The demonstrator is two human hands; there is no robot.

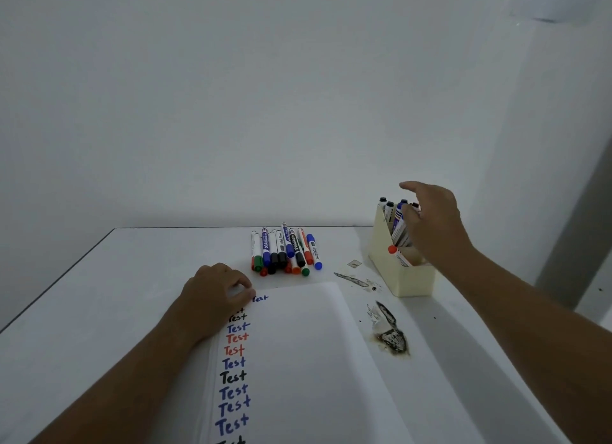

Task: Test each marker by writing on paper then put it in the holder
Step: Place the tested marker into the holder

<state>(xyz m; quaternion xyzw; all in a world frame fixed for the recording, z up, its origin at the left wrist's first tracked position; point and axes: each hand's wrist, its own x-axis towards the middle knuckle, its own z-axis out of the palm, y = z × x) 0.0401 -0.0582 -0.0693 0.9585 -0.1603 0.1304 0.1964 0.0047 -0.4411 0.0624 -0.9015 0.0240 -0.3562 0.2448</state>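
Two hands in view. Landmark: the sheet of paper (298, 361) on the white table (99, 311), with a column of "Test" words in blue, red and black down its left edge. Left hand (215, 294) rests on the paper's top left corner, fingers curled under with the tips pressing the sheet, holding nothing. Heap of capped markers (284, 253) lies just beyond the paper's far edge. Cream holder (404, 278) stands off the paper's far right corner, several markers upright inside. Right hand (430, 222) hovers over the holder, fingers loosely spread, gripping nothing. Dark scorched patches (390, 334) mark the table right of the paper.
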